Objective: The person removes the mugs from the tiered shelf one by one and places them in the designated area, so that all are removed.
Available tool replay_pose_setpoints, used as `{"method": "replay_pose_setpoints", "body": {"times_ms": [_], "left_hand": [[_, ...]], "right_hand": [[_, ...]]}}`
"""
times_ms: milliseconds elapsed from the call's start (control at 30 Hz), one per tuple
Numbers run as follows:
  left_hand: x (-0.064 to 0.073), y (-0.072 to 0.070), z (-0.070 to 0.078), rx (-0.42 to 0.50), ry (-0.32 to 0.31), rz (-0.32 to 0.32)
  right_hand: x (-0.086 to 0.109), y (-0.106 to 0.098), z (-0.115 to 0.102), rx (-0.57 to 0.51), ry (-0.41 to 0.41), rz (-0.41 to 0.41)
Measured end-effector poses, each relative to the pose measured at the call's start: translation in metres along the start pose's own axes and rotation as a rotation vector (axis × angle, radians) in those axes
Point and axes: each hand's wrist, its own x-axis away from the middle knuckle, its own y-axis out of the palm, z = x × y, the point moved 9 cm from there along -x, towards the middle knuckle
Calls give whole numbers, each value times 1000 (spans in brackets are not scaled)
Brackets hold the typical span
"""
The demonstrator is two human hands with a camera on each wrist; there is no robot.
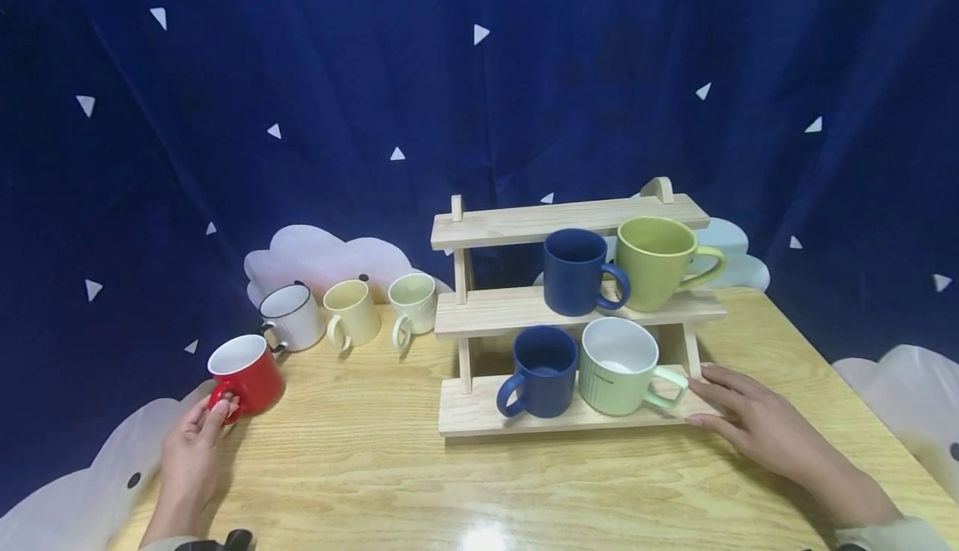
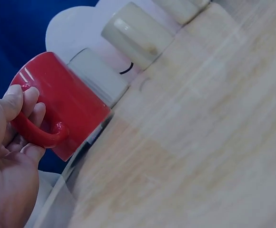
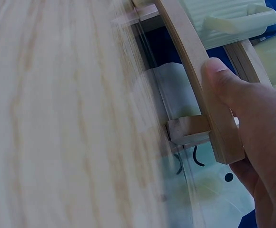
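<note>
At the left of the table, my left hand (image 1: 192,451) holds a red mug (image 1: 264,376) with a white inside by its handle. Thumb and fingers close round that handle (image 2: 43,135) in the left wrist view. My right hand (image 1: 764,422) grips the right end of the bottom board of a three-tier wooden shelf (image 1: 479,414). In the right wrist view the thumb (image 3: 219,71) lies on the board's front edge, with other fingers behind its end. Beside that hand on the bottom board stand a pale green mug (image 1: 618,376) and a dark blue mug (image 1: 545,376).
The middle board carries another dark blue mug (image 1: 573,272) and a yellow-green mug (image 1: 652,264). Behind the red mug, a white mug (image 1: 295,318), a yellow mug (image 1: 355,314) and a pale green-cream mug (image 1: 415,301) line the table's back edge. A dark blue curtain (image 1: 479,101) hangs behind.
</note>
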Motion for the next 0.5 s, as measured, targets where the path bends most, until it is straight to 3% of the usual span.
{"method": "replay_pose_setpoints", "body": {"times_ms": [300, 500], "left_hand": [[0, -2, -6, -20, -20, 28], [-1, -6, -8, -298, -86, 58]], "right_hand": [[1, 1, -1, -4, -16, 7], [1, 1, -1, -3, -8, 5]]}}
